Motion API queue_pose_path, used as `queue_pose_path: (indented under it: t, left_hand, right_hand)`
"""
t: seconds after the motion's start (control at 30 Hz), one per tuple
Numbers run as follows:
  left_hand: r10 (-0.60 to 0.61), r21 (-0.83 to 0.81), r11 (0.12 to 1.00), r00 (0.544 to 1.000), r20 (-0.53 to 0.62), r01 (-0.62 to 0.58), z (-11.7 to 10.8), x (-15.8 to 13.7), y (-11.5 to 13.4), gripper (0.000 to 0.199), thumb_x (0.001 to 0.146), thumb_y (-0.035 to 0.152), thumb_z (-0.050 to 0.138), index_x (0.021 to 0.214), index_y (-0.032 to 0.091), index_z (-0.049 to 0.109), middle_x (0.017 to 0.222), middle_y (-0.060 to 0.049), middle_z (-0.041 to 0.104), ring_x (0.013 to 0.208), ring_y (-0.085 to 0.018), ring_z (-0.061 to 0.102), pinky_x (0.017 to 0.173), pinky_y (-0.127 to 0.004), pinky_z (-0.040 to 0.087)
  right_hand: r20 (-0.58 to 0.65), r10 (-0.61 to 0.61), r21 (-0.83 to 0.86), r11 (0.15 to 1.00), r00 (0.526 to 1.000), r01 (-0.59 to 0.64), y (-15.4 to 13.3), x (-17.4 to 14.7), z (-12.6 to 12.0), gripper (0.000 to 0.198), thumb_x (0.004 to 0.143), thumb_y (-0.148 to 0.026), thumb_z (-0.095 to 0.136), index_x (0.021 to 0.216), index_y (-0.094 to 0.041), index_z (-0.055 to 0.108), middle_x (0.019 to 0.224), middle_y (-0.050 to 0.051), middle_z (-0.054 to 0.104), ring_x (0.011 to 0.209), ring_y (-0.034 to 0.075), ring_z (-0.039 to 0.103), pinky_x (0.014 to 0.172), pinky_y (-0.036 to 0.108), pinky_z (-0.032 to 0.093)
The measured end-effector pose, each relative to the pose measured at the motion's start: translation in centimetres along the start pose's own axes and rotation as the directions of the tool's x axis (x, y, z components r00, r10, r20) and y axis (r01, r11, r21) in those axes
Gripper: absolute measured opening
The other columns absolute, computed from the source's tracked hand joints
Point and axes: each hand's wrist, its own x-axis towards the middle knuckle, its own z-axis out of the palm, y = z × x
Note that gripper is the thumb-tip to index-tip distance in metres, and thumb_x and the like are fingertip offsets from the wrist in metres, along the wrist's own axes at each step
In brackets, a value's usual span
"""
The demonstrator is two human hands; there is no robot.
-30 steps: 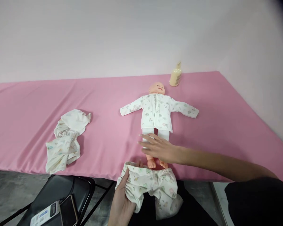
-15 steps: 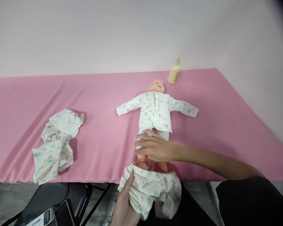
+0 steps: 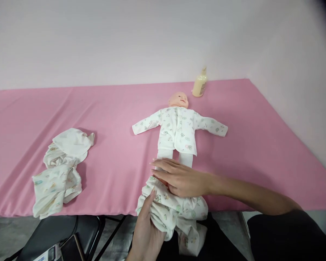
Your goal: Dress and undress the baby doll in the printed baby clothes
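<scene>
The left hand [image 3: 149,232] pinches printed baby pants [image 3: 165,214] now hiding the feet of the doll [image 3: 177,130], apparently starting leg-dressing, with the right hand's grip [image 3: 179,178] loosely spread.

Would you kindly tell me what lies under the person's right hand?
The doll's legs run beneath the right hand; their white coverings show beyond it. The feet cannot be seen, covered by the hand and the patterned trousers in the left hand.

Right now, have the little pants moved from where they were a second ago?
Yes. The pants have moved farther in past the front edge of the pink cloth, up toward the doll.
</scene>
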Motion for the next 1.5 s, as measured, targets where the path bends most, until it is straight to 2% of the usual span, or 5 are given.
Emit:
queue_pose_path:
  t: [0.33, 0.8, 1.03, 1.3, 1.5]
  left_hand:
    - [-0.006, 0.073, 0.997, 0.991, -0.131, 0.016, 1.1, 0.9, 0.0, 0.044, 0.098, 0.024, 0.055, 0.141, 0.017, 0.054, 0.118, -0.01, 0.071, 0.112, -0.024, 0.068, 0.104, -0.035, 0.051]
    - [-0.008, 0.024, 1.0, 0.994, -0.108, 0.011, 0.6, 1.4, -0.1, 0.044, 0.098, 0.021, 0.054, 0.142, 0.021, 0.055, 0.12, -0.009, 0.071, 0.114, -0.022, 0.067, 0.105, -0.034, 0.05]
    - [-0.022, -0.024, 0.999, 0.999, -0.045, 0.021, -0.1, 0.6, 0.7, 0.042, 0.1, 0.022, 0.049, 0.141, 0.019, 0.057, 0.116, -0.01, 0.072, 0.108, -0.022, 0.07, 0.108, -0.036, 0.047]
    - [-0.039, -0.103, 0.994, 0.999, 0.008, 0.039, 0.8, 0.8, 0.5, 0.039, 0.099, 0.022, 0.048, 0.134, 0.017, 0.064, 0.117, -0.01, 0.073, 0.118, -0.024, 0.065, 0.113, -0.036, 0.042]
    - [-0.014, -0.042, 0.999, 0.997, -0.077, 0.011, 1.1, 0.7, 0.8, 0.035, 0.099, 0.023, 0.051, 0.131, 0.018, 0.066, 0.117, -0.009, 0.072, 0.115, -0.023, 0.067, 0.111, -0.036, 0.045]
  right_hand:
    - [0.117, 0.513, 0.321, 0.791, 0.85, -0.522, -3.3, -2.6, 0.5, 0.059, 0.081, -0.068, 0.068, 0.109, -0.017, 0.057, 0.107, 0.008, 0.061, 0.1, 0.025, 0.056, 0.088, 0.041, 0.046]
    - [0.181, 0.338, 0.525, 0.761, 0.923, -0.382, -2.0, -1.9, 1.3, 0.019, 0.081, -0.026, 0.065, 0.074, -0.018, 0.05, 0.081, -0.001, 0.058, 0.075, 0.013, 0.054, 0.069, 0.026, 0.039]
    - [0.164, 0.563, 0.711, 0.502, 0.81, -0.493, -0.9, -1.9, 0.6, 0.005, 0.075, -0.016, 0.056, 0.074, -0.018, 0.052, 0.072, -0.003, 0.053, 0.064, 0.01, 0.045, 0.054, 0.023, 0.031]
    - [0.335, 0.711, 0.92, -0.106, 0.619, -0.376, 0.1, -0.9, 1.7, 0.017, 0.071, -0.012, 0.053, 0.086, -0.02, 0.054, 0.072, -0.004, 0.051, 0.061, 0.009, 0.046, 0.052, 0.021, 0.034]
    - [0.353, 0.612, 0.905, -0.03, 0.708, -0.425, -0.6, -1.6, 1.7, 0.047, 0.073, -0.031, 0.08, 0.113, -0.021, 0.057, 0.102, 0.002, 0.063, 0.087, 0.015, 0.06, 0.068, 0.023, 0.047]
